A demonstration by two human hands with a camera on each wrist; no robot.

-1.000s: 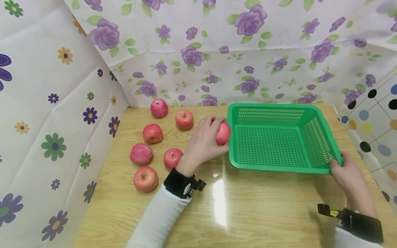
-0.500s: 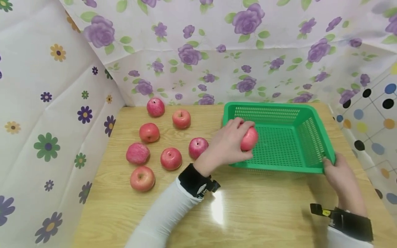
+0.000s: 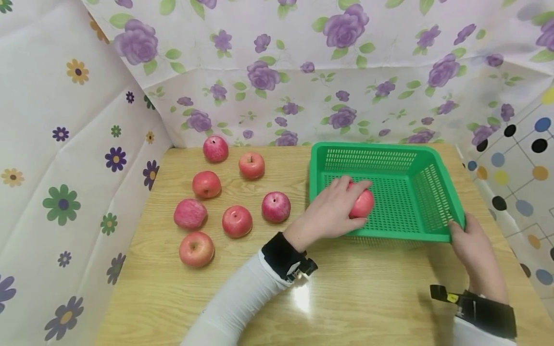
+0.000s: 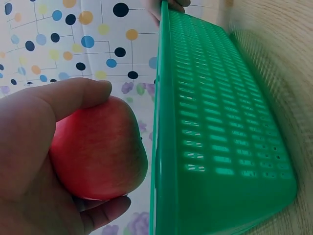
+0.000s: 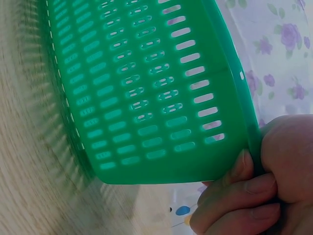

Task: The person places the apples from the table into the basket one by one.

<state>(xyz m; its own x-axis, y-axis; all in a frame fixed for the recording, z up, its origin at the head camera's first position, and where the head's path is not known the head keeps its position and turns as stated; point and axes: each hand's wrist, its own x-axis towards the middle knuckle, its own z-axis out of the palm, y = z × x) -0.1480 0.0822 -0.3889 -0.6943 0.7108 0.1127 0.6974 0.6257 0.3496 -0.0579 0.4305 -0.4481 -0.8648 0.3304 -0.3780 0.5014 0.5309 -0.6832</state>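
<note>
As I look past the daisy-printed cloth (image 3: 62, 204), which hangs well to the left of the green basket (image 3: 396, 206), the wooden table (image 3: 156, 307) comes next, with seven loose apples (image 3: 190, 214) spread over it. Six of them lie farther from the basket; the seventh, a dark red apple (image 3: 276, 207), sits nearest its left wall without touching it. Over the left part of the basket, the left hand (image 3: 330, 210) has thumb and fingers curled round one more, the held apple (image 3: 361, 203); the wrist view shows it just above the basket's rim. Behind the basket hangs a cloth of purple roses (image 3: 346, 26). At the basket's near right corner, the right hand (image 3: 472, 242) pinches the rim, thumb over it and fingers bent below, outside the wall. Right of the basket rises a dotted cloth (image 3: 533, 163).
</note>
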